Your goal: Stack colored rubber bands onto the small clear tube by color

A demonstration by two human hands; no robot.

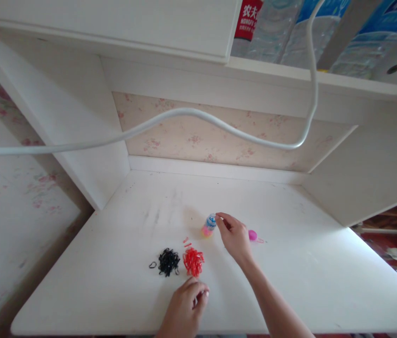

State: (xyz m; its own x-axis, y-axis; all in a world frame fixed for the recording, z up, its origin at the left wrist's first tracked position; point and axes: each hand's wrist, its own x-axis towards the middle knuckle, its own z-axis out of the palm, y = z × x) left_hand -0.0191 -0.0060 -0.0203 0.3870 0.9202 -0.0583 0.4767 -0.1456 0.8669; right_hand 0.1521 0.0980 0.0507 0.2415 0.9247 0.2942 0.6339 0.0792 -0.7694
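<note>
On the white desk lie a pile of small black rubber bands and, right of it, a pile of red rubber bands, with a few loose red ones just above. My left hand rests near the front edge below the red pile, fingers curled in; what it holds, if anything, is hidden. My right hand reaches forward, its fingertips pinching the top of a small upright bottle with a blue-white cap and pink-yellow body. A pink round object lies just right of that hand.
A white cable hangs across the alcove above the desk. Plastic water bottles stand on the shelf overhead. White side panels close in the desk at left and right. Floral wallpaper covers the back wall.
</note>
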